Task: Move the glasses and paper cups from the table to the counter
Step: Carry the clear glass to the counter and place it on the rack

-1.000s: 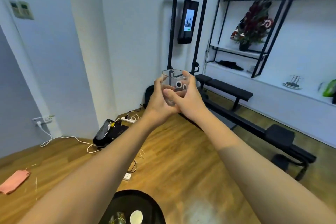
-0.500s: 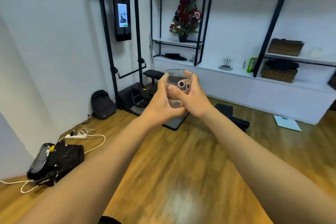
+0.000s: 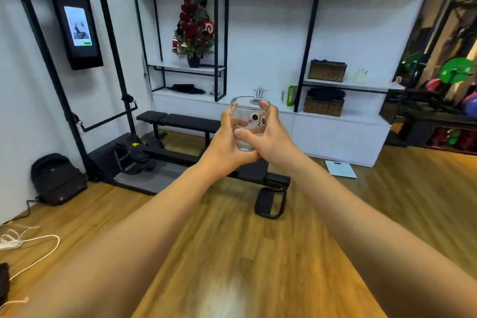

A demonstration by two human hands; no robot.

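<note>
A clear glass (image 3: 247, 117) with a cartoon face printed on it is held upright at arm's length in the middle of the view. My left hand (image 3: 225, 146) wraps its left side and base. My right hand (image 3: 271, 137) grips its right side, thumb across the front. Straight ahead, behind the glass, runs the white counter (image 3: 343, 121) under black-framed shelves. The table and the paper cups are out of view.
A black weight bench (image 3: 191, 121) and its floor frame (image 3: 269, 199) stand between me and the counter. A backpack (image 3: 58, 179) and white cables (image 3: 33, 242) lie at the left. Baskets (image 3: 324, 106), a small rack (image 3: 259, 93) and a green item (image 3: 291, 95) sit on the counter. Wooden floor lies ahead.
The view has swung to the right, away from the black table; the shelving and counter now face me and look closer. Both hands have kept hold of the glass.
</note>
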